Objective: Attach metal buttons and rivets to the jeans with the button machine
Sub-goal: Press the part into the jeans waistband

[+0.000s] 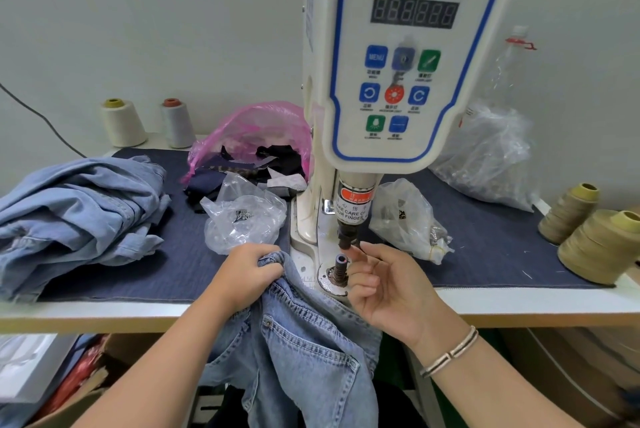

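The jeans [294, 334] are hanging over the front edge of the table [519, 306], a light blue, faded denim with orange-tan double stitching, a back pocket showing and a small metal rivet at one pocket corner. Their upper edge is lying bunched on the machine's base, just left of the lower die [341, 263], a short dark metal post with a hollow tip standing on a round, worn steel plate. The left hand [247, 273] is clenching a fold of the waistband, fingers curled tight into the cloth. The right hand [384, 285] is hovering palm-up beside the die, its thumb and forefinger pinching something small and dark right under the upper punch [346, 237]; what it is cannot be told. The servo button machine [405, 57] is rising in glossy cream plastic with a blue-edged panel of coloured keys. A dark denim mat [485, 247] is covering the tabletop. Crinkled clear bags [242, 216] holding small metal pieces are sitting beside the machine, and a rumpled pile of pale denim [79, 206] is lying at the left.
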A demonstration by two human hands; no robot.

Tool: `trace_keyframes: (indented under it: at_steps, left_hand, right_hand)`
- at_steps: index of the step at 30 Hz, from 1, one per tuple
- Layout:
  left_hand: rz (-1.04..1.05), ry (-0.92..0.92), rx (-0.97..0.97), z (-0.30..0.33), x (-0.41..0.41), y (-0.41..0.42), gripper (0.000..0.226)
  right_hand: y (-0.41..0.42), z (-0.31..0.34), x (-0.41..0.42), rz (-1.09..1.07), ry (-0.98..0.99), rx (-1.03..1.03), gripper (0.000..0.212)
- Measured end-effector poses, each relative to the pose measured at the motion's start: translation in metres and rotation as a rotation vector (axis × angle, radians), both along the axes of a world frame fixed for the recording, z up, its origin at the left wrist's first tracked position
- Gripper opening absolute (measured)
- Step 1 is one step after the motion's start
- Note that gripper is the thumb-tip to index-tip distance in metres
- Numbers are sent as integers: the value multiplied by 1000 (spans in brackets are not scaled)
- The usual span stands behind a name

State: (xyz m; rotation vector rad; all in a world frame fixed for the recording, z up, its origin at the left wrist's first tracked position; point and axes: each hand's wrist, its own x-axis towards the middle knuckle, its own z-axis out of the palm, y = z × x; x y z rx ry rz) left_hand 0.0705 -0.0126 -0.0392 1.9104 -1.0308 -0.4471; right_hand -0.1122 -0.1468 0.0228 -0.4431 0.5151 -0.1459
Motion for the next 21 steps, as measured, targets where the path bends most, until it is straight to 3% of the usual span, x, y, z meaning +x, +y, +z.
trace_keyframes:
  at_steps: [3, 5, 7, 9, 12, 15, 18, 21]
  left_hand:
    - [-1, 1, -3, -1, 0, -1, 19]
    - [1, -15, -4, -3, 2, -1, 20]
    - [-3, -32, -9, -3, 2, -1, 21]
    - [-17, 6, -26, -2, 0, 0, 17]
    - [14, 86, -76, 1, -4, 1, 12]
    - [39, 70, -91, -1, -2, 2, 10]
    - [47, 64, -64, -6, 0, 1, 12]
    - [50, 49, -50, -7, 2, 0, 21]
  right_hand:
    - [13, -7, -5, -18, -72, 38, 38]
    - [26, -12, -6, 60, -74, -55, 47]
    - [40, -11, 4, 175, -30, -336, 44]
    - [49, -7, 32, 244, 15, -770, 33]
    - [53, -1, 91, 141, 109, -1310, 25]
    - [47, 2, 147, 82, 174, -1698, 27]
    - [33, -10, 185, 245, 376, -2077, 25]
    - [30, -22, 199, 331, 465, -2250, 20]
